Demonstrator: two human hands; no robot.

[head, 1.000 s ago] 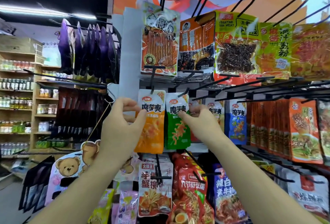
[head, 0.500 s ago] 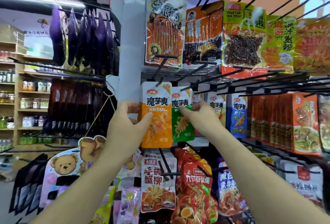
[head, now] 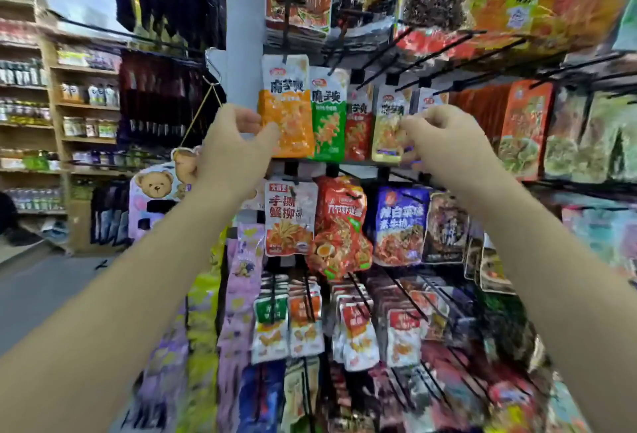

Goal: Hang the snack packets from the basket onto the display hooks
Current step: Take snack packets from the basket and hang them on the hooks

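An orange snack packet (head: 287, 115) hangs from a black display hook (head: 285, 53) at the left end of the middle row. My left hand (head: 234, 143) is at its left edge, thumb in front of the lower corner and fingers spread, with a gap between them. A green packet (head: 327, 115) hangs right beside the orange one, then a red one (head: 358, 129) and a yellow one (head: 387, 125). My right hand (head: 444, 136) is curled at the yellow packet's right edge; whether it grips anything is unclear. The basket is out of view.
Long black hooks (head: 448, 53) jut out toward me above and right of my hands. Rows of packets fill the rack below, among them a red noodle packet (head: 339, 225). A grey post (head: 243, 19) edges the rack on the left. Bear-print bags (head: 155, 198) and store shelves (head: 55, 122) lie left.
The view has tilted down and blurred. My right hand left the green packet and moved right to the yellow one. My left hand has loosened at the orange packet, which now hangs from its hook.
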